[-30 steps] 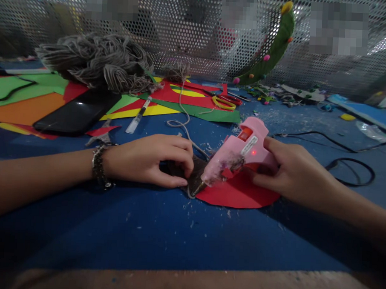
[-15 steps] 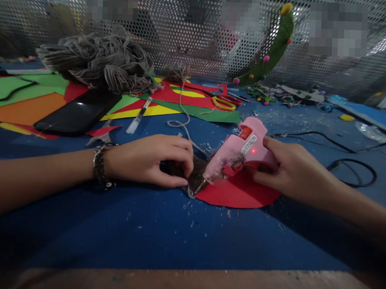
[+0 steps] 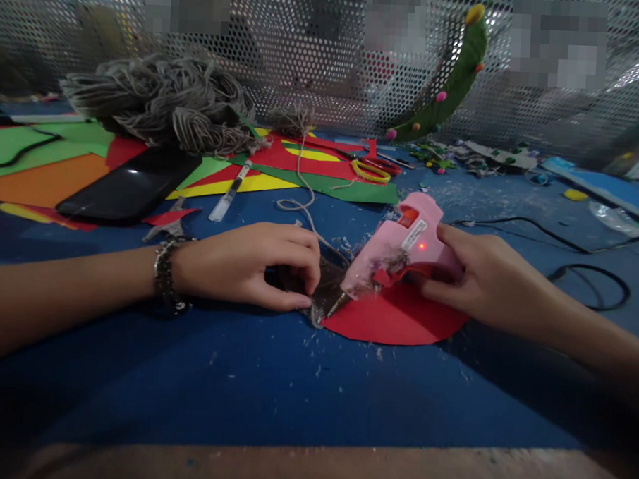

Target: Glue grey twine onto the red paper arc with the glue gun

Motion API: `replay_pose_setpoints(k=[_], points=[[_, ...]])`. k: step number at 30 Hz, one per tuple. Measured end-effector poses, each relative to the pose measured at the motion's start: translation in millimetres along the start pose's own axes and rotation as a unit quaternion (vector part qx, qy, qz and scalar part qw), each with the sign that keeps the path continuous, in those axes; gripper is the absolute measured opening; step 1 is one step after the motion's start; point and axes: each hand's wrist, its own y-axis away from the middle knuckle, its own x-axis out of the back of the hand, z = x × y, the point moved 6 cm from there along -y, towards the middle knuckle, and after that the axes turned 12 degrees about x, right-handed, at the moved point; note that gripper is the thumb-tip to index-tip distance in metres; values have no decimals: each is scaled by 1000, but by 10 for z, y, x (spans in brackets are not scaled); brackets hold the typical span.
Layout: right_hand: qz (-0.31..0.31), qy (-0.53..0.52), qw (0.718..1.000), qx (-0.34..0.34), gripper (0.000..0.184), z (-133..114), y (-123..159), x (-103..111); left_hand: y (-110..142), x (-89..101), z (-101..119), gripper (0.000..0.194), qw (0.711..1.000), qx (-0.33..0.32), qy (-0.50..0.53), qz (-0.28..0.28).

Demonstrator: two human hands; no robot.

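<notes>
A red paper cutout (image 3: pixel 401 317) with a curved edge lies flat on the blue table, and grey yarn (image 3: pixel 325 286) covers its left part. My left hand (image 3: pixel 260 265) rests there, fingers curled and thumb tip at the yarn by the lower edge; the fingertips' hold is partly hidden. In my right hand (image 3: pixel 482 275) is a pink hot glue gun (image 3: pixel 393 246) with a lit red light. Its nozzle points down-left, close to the border between yarn and red paper. A loose yarn strand runs from the cutout back to a small yarn bundle (image 3: pixel 293 118).
A big grey yarn skein (image 3: pixel 166 102), a black phone (image 3: pixel 131 185), coloured paper sheets (image 3: pixel 47 175) and a pen (image 3: pixel 231 190) lie left. Scissors (image 3: pixel 373 170) sit behind the glue gun. A black cord (image 3: pixel 532 224) trails right. A perforated metal screen (image 3: pixel 316 63) stands at the back.
The glue gun, in my right hand, has shifted slightly up and right, drawing its nozzle a little along the yarn's border. My left hand has stayed in place.
</notes>
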Motion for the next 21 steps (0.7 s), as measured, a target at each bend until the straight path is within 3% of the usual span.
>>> replay_pose_setpoints(k=[7, 21], points=[[-3, 4, 1000, -8, 13, 31, 7, -4, 0, -9, -2, 9, 1000, 1, 2, -1], [-23, 26, 999, -16, 25, 63, 19, 9, 3, -17, -16, 9, 1000, -4, -2, -6]])
